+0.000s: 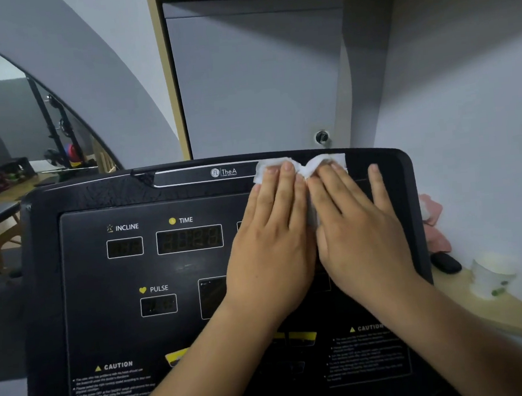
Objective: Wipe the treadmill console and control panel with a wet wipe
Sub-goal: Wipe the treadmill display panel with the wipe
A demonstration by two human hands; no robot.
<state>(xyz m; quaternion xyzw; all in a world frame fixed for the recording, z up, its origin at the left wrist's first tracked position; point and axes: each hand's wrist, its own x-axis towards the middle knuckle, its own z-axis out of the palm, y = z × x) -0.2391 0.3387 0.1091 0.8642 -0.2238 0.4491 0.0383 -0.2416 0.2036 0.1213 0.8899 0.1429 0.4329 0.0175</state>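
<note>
The black treadmill console [95,196] fills the lower half of the head view, with INCLINE, TIME and PULSE displays on its control panel [165,269]. A white wet wipe [307,163] lies spread on the console's upper right part, near the top edge. My left hand [272,238] and my right hand [354,230] lie flat side by side on the wipe, fingers pointing up, pressing it against the console. Most of the wipe is hidden under my palms; its top edge shows past the fingertips.
A grey cabinet door [259,81] with a lock stands right behind the console. To the right, a wooden ledge [471,305] holds a white cup [490,275], a dark small object [445,262] and a pink cloth [434,223]. Gym equipment shows at far left.
</note>
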